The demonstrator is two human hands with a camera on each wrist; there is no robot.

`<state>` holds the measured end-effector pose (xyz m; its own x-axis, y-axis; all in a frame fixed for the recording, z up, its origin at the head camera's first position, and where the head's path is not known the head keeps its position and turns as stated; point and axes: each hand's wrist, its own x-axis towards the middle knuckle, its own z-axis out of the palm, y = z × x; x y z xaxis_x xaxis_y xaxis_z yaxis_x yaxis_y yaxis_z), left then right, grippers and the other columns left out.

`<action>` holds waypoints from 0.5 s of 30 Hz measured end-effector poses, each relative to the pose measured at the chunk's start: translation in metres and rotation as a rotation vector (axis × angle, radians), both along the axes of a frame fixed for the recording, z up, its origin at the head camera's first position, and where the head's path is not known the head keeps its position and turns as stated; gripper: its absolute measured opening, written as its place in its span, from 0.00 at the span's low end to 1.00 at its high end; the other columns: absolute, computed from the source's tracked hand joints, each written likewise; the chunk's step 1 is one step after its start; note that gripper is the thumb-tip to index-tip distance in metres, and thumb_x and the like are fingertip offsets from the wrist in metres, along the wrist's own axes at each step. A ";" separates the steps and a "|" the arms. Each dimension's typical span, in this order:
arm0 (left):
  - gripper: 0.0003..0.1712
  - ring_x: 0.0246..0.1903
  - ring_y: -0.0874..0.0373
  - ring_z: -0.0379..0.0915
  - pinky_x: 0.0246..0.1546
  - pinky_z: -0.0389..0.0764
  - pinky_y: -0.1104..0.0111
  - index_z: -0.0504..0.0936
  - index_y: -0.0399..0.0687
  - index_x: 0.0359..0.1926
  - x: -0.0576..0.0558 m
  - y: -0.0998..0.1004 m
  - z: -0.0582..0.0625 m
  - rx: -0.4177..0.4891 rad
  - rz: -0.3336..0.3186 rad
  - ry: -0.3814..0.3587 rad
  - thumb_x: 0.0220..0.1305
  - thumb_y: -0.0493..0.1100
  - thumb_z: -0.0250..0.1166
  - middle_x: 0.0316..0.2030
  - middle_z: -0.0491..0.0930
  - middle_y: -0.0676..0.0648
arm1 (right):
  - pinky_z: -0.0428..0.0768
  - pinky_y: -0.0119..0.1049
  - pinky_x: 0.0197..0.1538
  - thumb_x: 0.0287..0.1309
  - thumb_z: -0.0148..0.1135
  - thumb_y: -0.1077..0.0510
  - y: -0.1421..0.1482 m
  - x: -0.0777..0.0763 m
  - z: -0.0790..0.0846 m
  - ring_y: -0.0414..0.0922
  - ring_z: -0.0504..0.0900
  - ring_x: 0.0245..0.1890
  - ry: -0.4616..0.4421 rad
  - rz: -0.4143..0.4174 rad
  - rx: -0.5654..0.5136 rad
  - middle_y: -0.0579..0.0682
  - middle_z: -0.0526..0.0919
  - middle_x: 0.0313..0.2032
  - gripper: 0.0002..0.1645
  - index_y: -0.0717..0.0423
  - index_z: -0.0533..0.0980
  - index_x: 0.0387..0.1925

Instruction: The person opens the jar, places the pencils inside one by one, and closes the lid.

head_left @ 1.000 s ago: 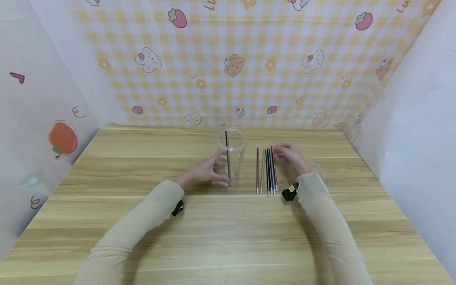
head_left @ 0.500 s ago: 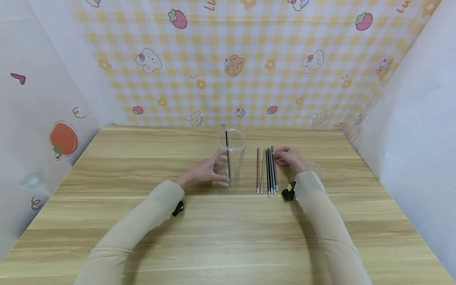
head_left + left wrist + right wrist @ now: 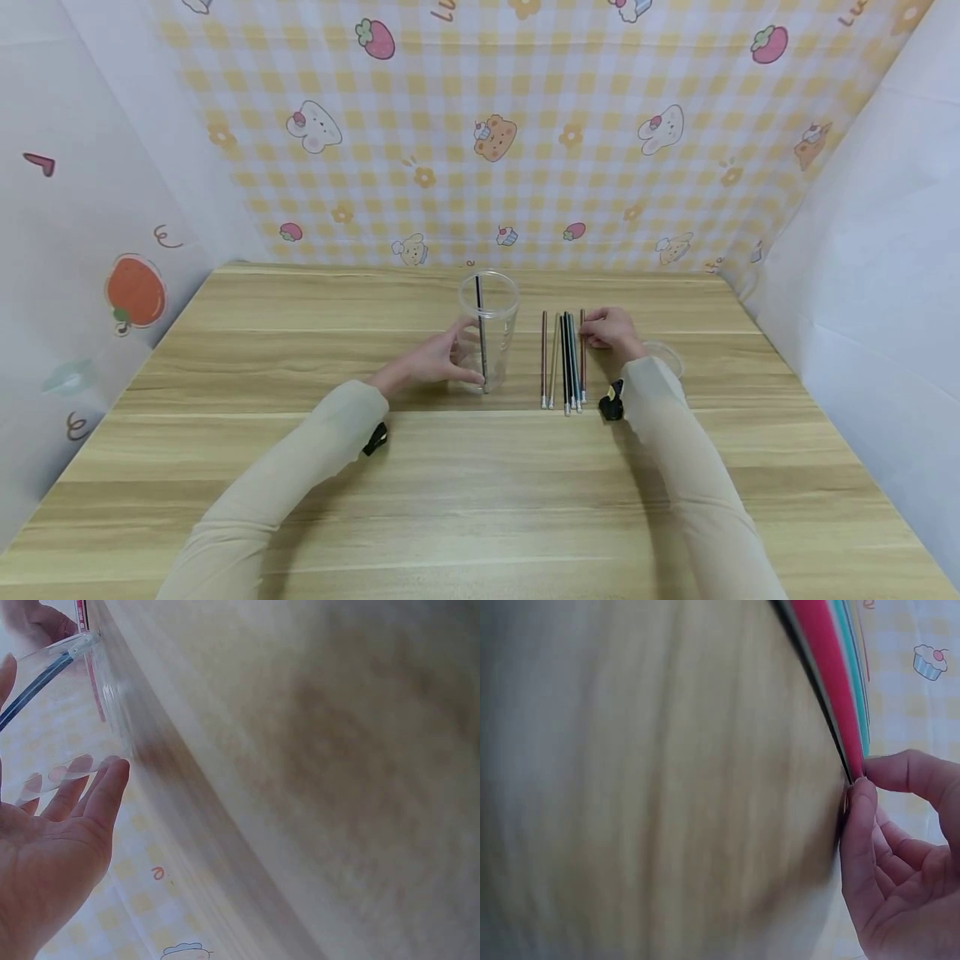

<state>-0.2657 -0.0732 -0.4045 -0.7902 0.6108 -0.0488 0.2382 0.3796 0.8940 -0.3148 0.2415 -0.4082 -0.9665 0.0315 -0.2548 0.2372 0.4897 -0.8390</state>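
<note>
A clear plastic cup (image 3: 507, 333) stands upright on the table, with one dark pencil (image 3: 481, 333) leaning inside it. My left hand (image 3: 431, 358) holds the cup from its left side, thumb in front and fingers behind; the left wrist view shows those fingers (image 3: 109, 791) along the clear wall. To the right lies a row of pencils (image 3: 566, 367), their silver ends toward me. My right hand (image 3: 615, 332) pinches a red pencil (image 3: 582, 362) near its far end. Close up in the right wrist view, thumb and forefinger meet on this red pencil (image 3: 829, 667).
A clear round piece like a lid (image 3: 667, 357) lies partly hidden behind my right wrist. The wooden table (image 3: 480, 500) ends at a yellow checked cloth (image 3: 420, 100) at the back. White sheets rise on both sides.
My right hand has taken hold of the red pencil and drawn it slightly right, apart from the neighbouring pencils. My left hand and the cup have stayed in place.
</note>
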 end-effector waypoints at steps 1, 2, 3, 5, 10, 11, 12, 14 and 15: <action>0.49 0.55 0.44 0.60 0.55 0.59 0.53 0.51 0.61 0.61 0.000 0.000 -0.001 0.004 0.000 0.001 0.42 0.42 0.72 0.55 0.63 0.41 | 0.74 0.25 0.21 0.51 0.57 0.66 0.000 0.000 0.001 0.36 0.73 0.16 0.001 0.005 0.013 0.49 0.75 0.19 0.17 0.73 0.70 0.43; 0.49 0.55 0.44 0.60 0.55 0.59 0.53 0.51 0.61 0.61 0.000 0.000 -0.001 0.006 -0.001 0.003 0.42 0.42 0.72 0.55 0.63 0.40 | 0.74 0.25 0.21 0.51 0.57 0.66 0.000 0.000 0.001 0.36 0.73 0.16 0.001 0.010 0.032 0.49 0.76 0.20 0.17 0.73 0.70 0.43; 0.48 0.54 0.44 0.60 0.55 0.60 0.53 0.52 0.60 0.61 0.000 0.000 -0.001 0.003 0.001 0.007 0.42 0.42 0.72 0.55 0.63 0.40 | 0.75 0.26 0.22 0.51 0.57 0.66 0.000 0.000 0.002 0.36 0.73 0.17 -0.003 0.017 0.055 0.50 0.76 0.20 0.17 0.73 0.70 0.43; 0.48 0.54 0.44 0.61 0.54 0.60 0.54 0.52 0.60 0.60 0.000 0.000 -0.001 -0.008 0.003 0.014 0.42 0.42 0.72 0.54 0.64 0.40 | 0.75 0.27 0.23 0.52 0.58 0.65 0.000 0.000 0.002 0.37 0.73 0.18 -0.013 0.028 0.105 0.50 0.76 0.21 0.16 0.71 0.71 0.42; 0.48 0.54 0.45 0.62 0.53 0.62 0.54 0.52 0.58 0.60 0.000 0.000 -0.001 -0.032 0.003 0.031 0.42 0.43 0.72 0.54 0.65 0.38 | 0.74 0.28 0.22 0.52 0.58 0.63 -0.002 -0.002 0.004 0.39 0.73 0.17 -0.012 0.076 0.225 0.50 0.76 0.19 0.08 0.66 0.73 0.32; 0.48 0.54 0.45 0.62 0.53 0.62 0.54 0.52 0.58 0.60 0.000 0.000 -0.001 -0.031 0.002 0.031 0.42 0.43 0.72 0.54 0.64 0.38 | 0.74 0.28 0.21 0.52 0.58 0.63 -0.002 -0.002 0.005 0.39 0.73 0.16 -0.007 0.087 0.244 0.50 0.76 0.18 0.06 0.65 0.72 0.27; 0.48 0.54 0.45 0.62 0.53 0.62 0.54 0.52 0.58 0.61 -0.001 0.000 -0.001 -0.029 0.000 0.030 0.42 0.43 0.72 0.54 0.64 0.38 | 0.74 0.28 0.20 0.52 0.58 0.63 -0.002 -0.002 0.005 0.39 0.72 0.15 -0.005 0.089 0.254 0.50 0.76 0.17 0.07 0.63 0.72 0.23; 0.49 0.54 0.44 0.61 0.53 0.62 0.54 0.51 0.57 0.61 -0.001 0.000 -0.001 -0.028 -0.005 0.034 0.43 0.43 0.72 0.55 0.64 0.38 | 0.73 0.28 0.20 0.52 0.57 0.62 -0.002 -0.002 0.006 0.39 0.72 0.15 0.001 0.095 0.275 0.49 0.75 0.16 0.11 0.61 0.70 0.17; 0.49 0.54 0.45 0.61 0.53 0.62 0.54 0.51 0.57 0.62 -0.001 0.000 -0.001 -0.029 -0.004 0.032 0.43 0.43 0.72 0.55 0.64 0.38 | 0.73 0.28 0.20 0.52 0.56 0.62 -0.002 -0.002 0.007 0.39 0.72 0.14 0.000 0.097 0.281 0.49 0.75 0.15 0.13 0.61 0.69 0.16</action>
